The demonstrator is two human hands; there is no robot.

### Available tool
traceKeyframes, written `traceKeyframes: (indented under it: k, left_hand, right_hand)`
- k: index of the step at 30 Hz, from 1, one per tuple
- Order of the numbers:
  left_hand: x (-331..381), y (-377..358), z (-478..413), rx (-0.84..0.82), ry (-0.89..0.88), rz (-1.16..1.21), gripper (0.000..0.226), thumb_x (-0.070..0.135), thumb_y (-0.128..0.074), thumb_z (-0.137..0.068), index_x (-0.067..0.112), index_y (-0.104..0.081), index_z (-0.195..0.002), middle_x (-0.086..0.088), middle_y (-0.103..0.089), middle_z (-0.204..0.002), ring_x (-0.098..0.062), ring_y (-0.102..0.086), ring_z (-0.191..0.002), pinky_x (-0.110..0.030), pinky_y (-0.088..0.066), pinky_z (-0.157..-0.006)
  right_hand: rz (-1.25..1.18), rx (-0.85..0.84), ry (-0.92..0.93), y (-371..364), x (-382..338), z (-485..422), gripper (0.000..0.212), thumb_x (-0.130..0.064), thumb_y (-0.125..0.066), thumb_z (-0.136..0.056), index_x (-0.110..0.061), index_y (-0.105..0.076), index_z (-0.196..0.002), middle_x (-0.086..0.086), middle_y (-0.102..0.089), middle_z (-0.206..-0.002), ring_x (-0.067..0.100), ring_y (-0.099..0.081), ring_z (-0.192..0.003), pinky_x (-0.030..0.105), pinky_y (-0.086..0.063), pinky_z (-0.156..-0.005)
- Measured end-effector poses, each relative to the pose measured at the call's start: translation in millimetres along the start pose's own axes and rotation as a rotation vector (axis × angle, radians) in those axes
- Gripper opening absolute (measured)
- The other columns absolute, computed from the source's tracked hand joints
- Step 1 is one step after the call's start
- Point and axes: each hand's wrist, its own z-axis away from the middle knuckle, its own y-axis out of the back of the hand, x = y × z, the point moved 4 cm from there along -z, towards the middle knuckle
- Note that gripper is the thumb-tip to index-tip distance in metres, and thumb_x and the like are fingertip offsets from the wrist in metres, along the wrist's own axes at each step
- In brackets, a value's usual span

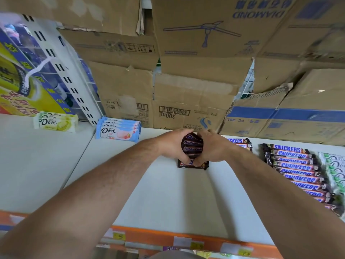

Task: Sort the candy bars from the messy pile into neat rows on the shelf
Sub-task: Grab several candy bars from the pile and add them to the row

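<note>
Two bare forearms reach in over the orange shelf edge (153,235), which carries small yellow and white price tags (119,236) along its face. Beyond the edge we see the white shelf (168,193), flat and matte, with a seam on its left side where a second white panel adjoins. At mid-depth the left hand (170,144) and the right hand (212,146) curl round a bundle of Snickers bars (192,146) from either side, fingers wrapped over its ends; the lowest bar of the bundle touches the shelf. To the right, well apart from the bundle, a row of Snickers bars (296,167) lies overlapped front to back, with green-and-white Dove packs (334,169) just beside it at the frame edge. Farther back on the left stands a stack of blue Dove bars (118,130), and on the adjoining panel a pale green Dove pack (56,122). Behind these, cardboard boxes (186,86) form the rear wall, flanked at left by a white slotted upright (61,68) and a yellow-and-blue carton (18,77).
</note>
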Motion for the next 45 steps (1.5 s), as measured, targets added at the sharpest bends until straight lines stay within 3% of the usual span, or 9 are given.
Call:
traceKeyframes:
  k: [3,6,10,14,22,27,35,40,45]
  left_hand:
    - [1.6,0.3,2.8,0.011,-0.036,-0.013,0.11,0.029,-0.089,-0.058,0.029,-0.027,-0.149,0.012,-0.043,-0.135,-0.009,-0.047,-0.122,-0.026,-0.044,-0.101]
    - [-0.4,-4.2,9.1,0.023,-0.055,-0.101,0.077,0.04,-0.085,-0.053,0.027,-0.05,-0.12,0.01,-0.056,-0.112,-0.01,-0.058,-0.098,-0.035,-0.053,-0.086]
    - [-4.3,-7.8,26.8,0.098,-0.05,-0.197,0.054,0.044,-0.078,-0.054,0.028,-0.047,-0.096,0.011,-0.054,-0.093,-0.012,-0.057,-0.082,-0.035,-0.052,-0.069]
    - [-10.5,-3.5,42.3,0.275,-0.098,-0.273,0.057,0.045,-0.073,-0.062,0.028,-0.046,-0.11,0.01,-0.049,-0.107,-0.019,-0.059,-0.088,-0.038,-0.051,-0.074]
    - [-27.5,-18.2,54.8,0.201,-0.059,-0.146,0.095,0.052,-0.073,-0.07,0.027,-0.025,-0.149,0.007,-0.037,-0.147,-0.017,-0.046,-0.128,-0.036,-0.042,-0.103]
    - [-26.0,-23.9,56.7,0.232,-0.082,-0.187,0.068,0.043,-0.069,-0.079,0.028,-0.038,-0.138,0.005,-0.047,-0.127,-0.023,-0.055,-0.112,-0.041,-0.047,-0.092]
    - [-25.0,-25.4,57.2,0.224,-0.037,-0.081,0.098,0.056,-0.075,-0.064,0.035,-0.026,-0.146,0.009,-0.037,-0.139,-0.016,-0.047,-0.123,-0.036,-0.044,-0.1]
    - [-30.1,-26.0,54.8,0.251,-0.055,-0.03,0.078,0.054,-0.072,-0.066,0.035,-0.037,-0.133,0.008,-0.047,-0.122,-0.014,-0.052,-0.113,-0.036,-0.047,-0.096]
    - [-26.4,-27.9,55.0,0.254,-0.075,-0.036,0.069,0.049,-0.074,-0.067,0.036,-0.039,-0.125,0.009,-0.047,-0.117,-0.014,-0.054,-0.104,-0.037,-0.049,-0.091]
  right_hand:
    - [-0.1,0.001,0.029,-3.9,-2.9,3.7,0.09,-0.031,-0.091,-0.051,-0.026,-0.038,-0.123,-0.003,-0.06,-0.106,0.015,-0.063,-0.088,0.031,-0.056,-0.07]
    - [-0.021,-0.005,0.056,-11.6,-8.3,12.6,0.076,-0.035,-0.087,-0.057,-0.026,-0.038,-0.114,-0.006,-0.061,-0.093,0.012,-0.061,-0.077,0.025,-0.046,-0.056]
    - [0.114,0.093,0.081,-22.3,-18.3,25.7,0.068,-0.045,-0.078,-0.058,-0.029,-0.04,-0.112,-0.006,-0.057,-0.098,0.016,-0.062,-0.078,0.033,-0.054,-0.063]
    - [0.168,0.285,0.144,-26.4,-29.1,31.8,0.066,-0.052,-0.07,-0.066,-0.028,-0.039,-0.119,-0.007,-0.052,-0.109,0.024,-0.062,-0.081,0.038,-0.054,-0.07]
    - [0.109,0.185,0.072,-44.2,-21.3,35.5,0.096,-0.064,-0.064,-0.07,-0.023,-0.027,-0.149,-0.005,-0.049,-0.134,0.019,-0.056,-0.118,0.034,-0.048,-0.095]
    - [0.069,0.255,0.106,-46.8,-25.1,41.8,0.077,-0.051,-0.066,-0.073,-0.026,-0.038,-0.14,-0.004,-0.053,-0.122,0.023,-0.06,-0.106,0.037,-0.052,-0.086]
    - [-0.08,0.21,0.076,-44.6,-15.9,48.5,0.105,-0.048,-0.082,-0.064,-0.024,-0.029,-0.151,-0.001,-0.047,-0.134,0.016,-0.05,-0.123,0.027,-0.042,-0.1]
    - [-0.399,0.285,-0.033,-37.6,3.2,53.7,0.075,-0.032,-0.09,-0.06,-0.023,-0.051,-0.125,-0.006,-0.058,-0.11,0.009,-0.057,-0.082,0.023,-0.045,-0.074]
    - [-0.445,0.277,-0.076,-43.8,5.4,58.9,0.046,-0.028,-0.09,-0.059,-0.018,-0.058,-0.092,-0.003,-0.067,-0.079,0.015,-0.062,-0.073,0.03,-0.05,-0.067]
